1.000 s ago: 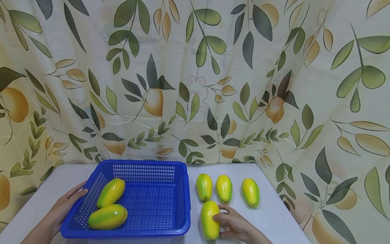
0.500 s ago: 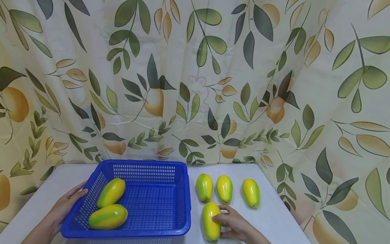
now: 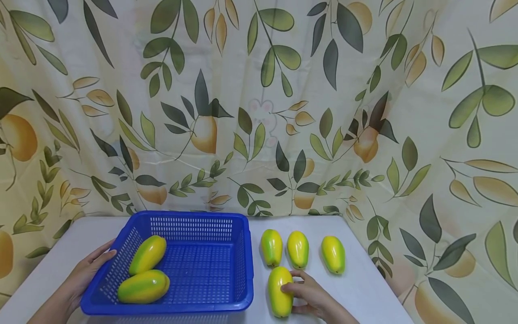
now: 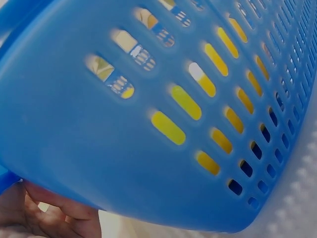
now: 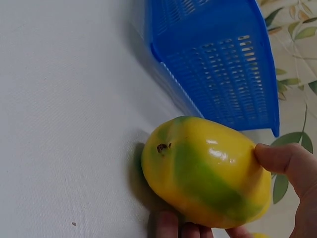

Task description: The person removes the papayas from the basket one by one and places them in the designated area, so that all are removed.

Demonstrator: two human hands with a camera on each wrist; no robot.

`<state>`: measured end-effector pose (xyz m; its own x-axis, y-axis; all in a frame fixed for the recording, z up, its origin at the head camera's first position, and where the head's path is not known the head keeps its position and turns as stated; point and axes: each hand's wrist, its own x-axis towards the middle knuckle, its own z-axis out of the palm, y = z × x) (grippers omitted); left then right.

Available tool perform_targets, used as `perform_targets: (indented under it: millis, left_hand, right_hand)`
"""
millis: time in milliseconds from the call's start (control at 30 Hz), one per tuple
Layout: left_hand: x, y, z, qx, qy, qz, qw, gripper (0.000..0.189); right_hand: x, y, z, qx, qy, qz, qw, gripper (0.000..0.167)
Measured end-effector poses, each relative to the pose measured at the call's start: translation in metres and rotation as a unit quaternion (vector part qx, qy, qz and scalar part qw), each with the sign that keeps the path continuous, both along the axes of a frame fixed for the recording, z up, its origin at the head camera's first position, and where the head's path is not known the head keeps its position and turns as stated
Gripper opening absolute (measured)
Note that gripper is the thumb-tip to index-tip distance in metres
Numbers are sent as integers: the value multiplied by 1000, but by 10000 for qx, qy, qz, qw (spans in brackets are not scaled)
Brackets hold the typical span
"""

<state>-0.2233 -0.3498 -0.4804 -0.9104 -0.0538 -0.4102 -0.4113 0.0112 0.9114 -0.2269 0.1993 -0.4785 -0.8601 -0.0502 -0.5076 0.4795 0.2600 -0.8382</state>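
Note:
My right hand point(image 3: 311, 294) grips a glossy yellow-green papaya point(image 3: 280, 292), thumb on one side and fingers on the other. In the right wrist view, that papaya point(image 5: 208, 173) lies close to the white table, its brown-marked end showing. My left hand point(image 3: 87, 274) holds the left rim of a blue plastic basket point(image 3: 166, 309), thumb over the edge. The left wrist view shows curled fingers point(image 4: 59, 213) under the rim of the basket wall point(image 4: 99, 144). Inside the basket, two papayas lie at the left: one upper papaya point(image 3: 148, 255) and one lower papaya point(image 3: 143, 286).
Beyond my right hand, three more papayas stand in a row on the table: a left papaya point(image 3: 271, 248), a middle papaya point(image 3: 297, 249) and a right papaya point(image 3: 333, 254). A leaf-printed curtain point(image 3: 259, 180) hangs behind the white table point(image 3: 364, 301).
My right hand and its papaya have shifted very slightly, staying at nearly the same spot. The left hand and the basket look unmoved.

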Motion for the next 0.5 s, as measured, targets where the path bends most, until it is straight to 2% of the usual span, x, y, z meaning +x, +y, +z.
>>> perform_targets:
  millis: [167, 500]
  left_hand:
    - [0, 0, 0, 53, -3, 7, 10000, 85]
    - [0, 1, 1, 18, 10, 24, 10000, 85]
  right_hand:
    - [0, 2, 0, 93, 37, 28, 9999, 69]
    - [1, 7, 9, 787, 457, 29, 9958, 69]
